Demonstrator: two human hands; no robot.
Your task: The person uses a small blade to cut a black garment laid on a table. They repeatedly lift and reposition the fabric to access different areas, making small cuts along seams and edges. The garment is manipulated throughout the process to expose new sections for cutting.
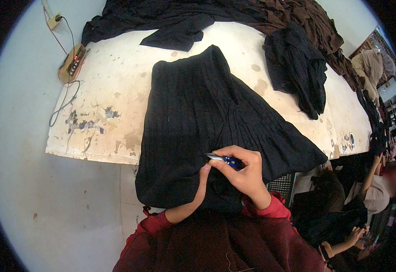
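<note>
A black pleated garment [179,109], flared like a skirt, lies across the table with its lower part hanging over the near edge toward me. My right hand [243,170] grips a pair of thread snips [230,161] with blue handles and metal blades. The blade tips point left, close against the cloth. Just below those tips, my left hand [197,192] pinches the garment, thumb on top; its other fingers are mostly hidden by the cloth. Whether a thread lies between the blades is too small to make out.
The stained white table [102,145] carries piled black cloth [130,16] and brown cloth [316,18] along its far side. Another black garment [295,63] lies at right. A corded control box [73,65] sits at the left edge. Other people [372,195] work at far right.
</note>
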